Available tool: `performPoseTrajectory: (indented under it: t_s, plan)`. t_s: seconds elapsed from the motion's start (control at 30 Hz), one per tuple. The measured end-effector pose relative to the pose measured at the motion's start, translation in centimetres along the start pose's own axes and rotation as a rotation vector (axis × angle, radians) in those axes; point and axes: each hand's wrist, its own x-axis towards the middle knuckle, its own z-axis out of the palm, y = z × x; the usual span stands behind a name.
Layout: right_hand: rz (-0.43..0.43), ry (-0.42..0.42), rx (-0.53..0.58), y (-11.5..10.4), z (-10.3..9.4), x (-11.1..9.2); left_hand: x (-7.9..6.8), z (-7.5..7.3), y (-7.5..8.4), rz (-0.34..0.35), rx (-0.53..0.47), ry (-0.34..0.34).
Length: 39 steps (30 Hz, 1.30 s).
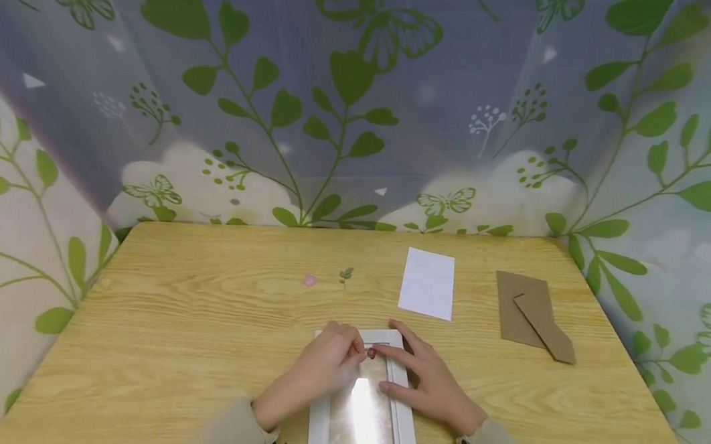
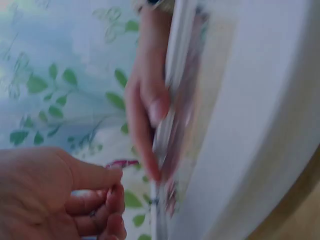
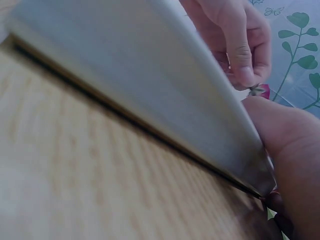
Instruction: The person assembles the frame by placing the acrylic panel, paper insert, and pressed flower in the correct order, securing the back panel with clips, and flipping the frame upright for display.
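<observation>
A white picture frame (image 1: 405,429) with a shiny clear pane (image 1: 345,416) lies at the front middle of the table. Over its far end, my left hand (image 1: 324,361) pinches a small dark red flower (image 1: 372,353) between thumb and fingertips. The right wrist view shows green sepals at the base of this flower (image 3: 260,90). My right hand (image 1: 428,380) rests along the frame's right side, fingers spread, with the index fingertip beside the flower. In the left wrist view, that right hand (image 2: 147,92) lies against the frame's edge.
Beyond the frame lie a pink petal-like piece (image 1: 309,280) and a small green leaf sprig (image 1: 345,275). A white sheet of paper (image 1: 427,283) is behind and to the right. Farther right sits a brown backing board (image 1: 523,304) with a stand flap (image 1: 551,336).
</observation>
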Motion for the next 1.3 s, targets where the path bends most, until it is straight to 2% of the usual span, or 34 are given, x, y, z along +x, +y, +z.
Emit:
performPoseTrajectory:
  t_s: [0.17,0.43,0.67,1.0,1.13,1.3]
  plan:
    - [0.004,-0.005,0.012,0.0,-0.1,0.0,-0.9,1.5,0.9,-0.029,0.022,0.056]
    - [-0.008,0.008,0.007,0.1,0.0,0.0,-1.0,2.9,1.4,-0.041,0.038,0.102]
    - [-0.004,0.007,0.013,0.1,-0.1,-0.1,-1.2,3.5,1.5,-0.068,0.105,0.1]
    - [0.003,0.002,0.008,0.1,-0.2,-0.2,-1.4,3.7,1.9,-0.106,0.052,0.069]
    - [0.006,0.003,0.009,0.0,-0.2,-0.2,-1.5,3.6,2.2,-0.059,0.146,0.095]
    - [-0.001,0.003,0.013,0.0,-0.1,-0.2,-2.1,3.0,2.1,0.097,0.335,0.155]
